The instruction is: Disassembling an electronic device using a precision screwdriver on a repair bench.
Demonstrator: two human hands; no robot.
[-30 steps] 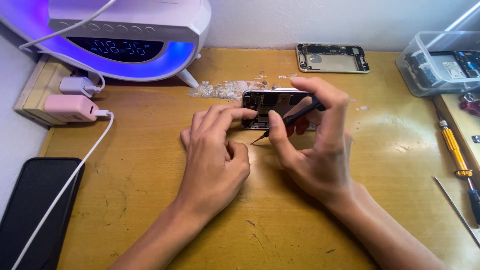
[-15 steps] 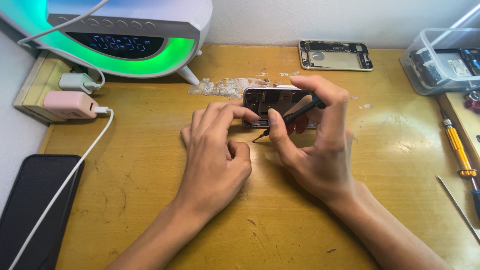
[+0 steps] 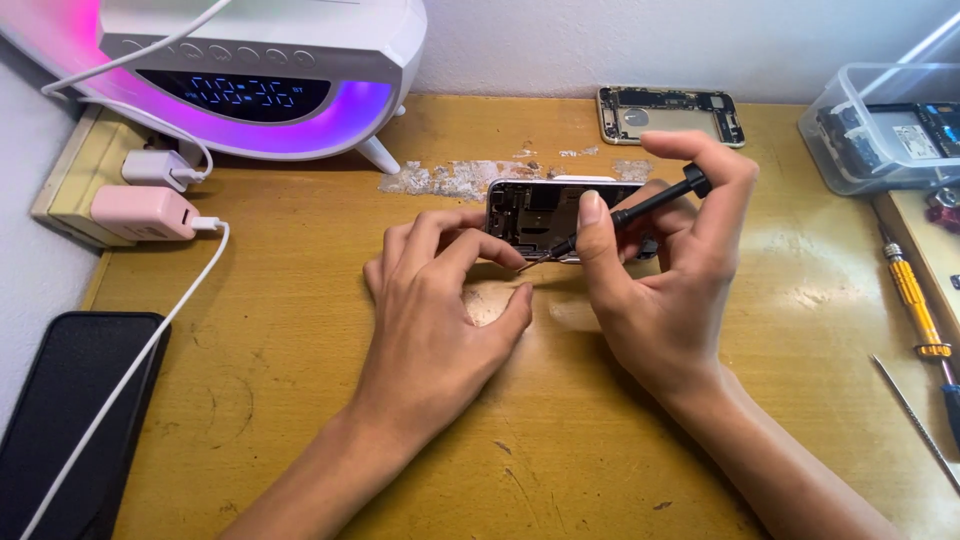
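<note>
An opened phone body with its insides showing lies on the wooden desk. My left hand rests on the desk with its fingertips pressing on the phone's near left edge. My right hand grips a thin black screwdriver between thumb and fingers. The screwdriver slants down to the left, and its tip touches the phone's near edge by my left fingertips. My right hand hides the phone's right end.
A white lamp-clock glowing purple stands at the back left, beside two plugged chargers with a white cable. A black phone lies at the left. A gold phone shell, a clear plastic box and a yellow screwdriver lie further right.
The lamp's glow went from blue to green to purple. My right hand has tilted the screwdriver, its tip staying at the phone's edge. My left hand barely moved.
</note>
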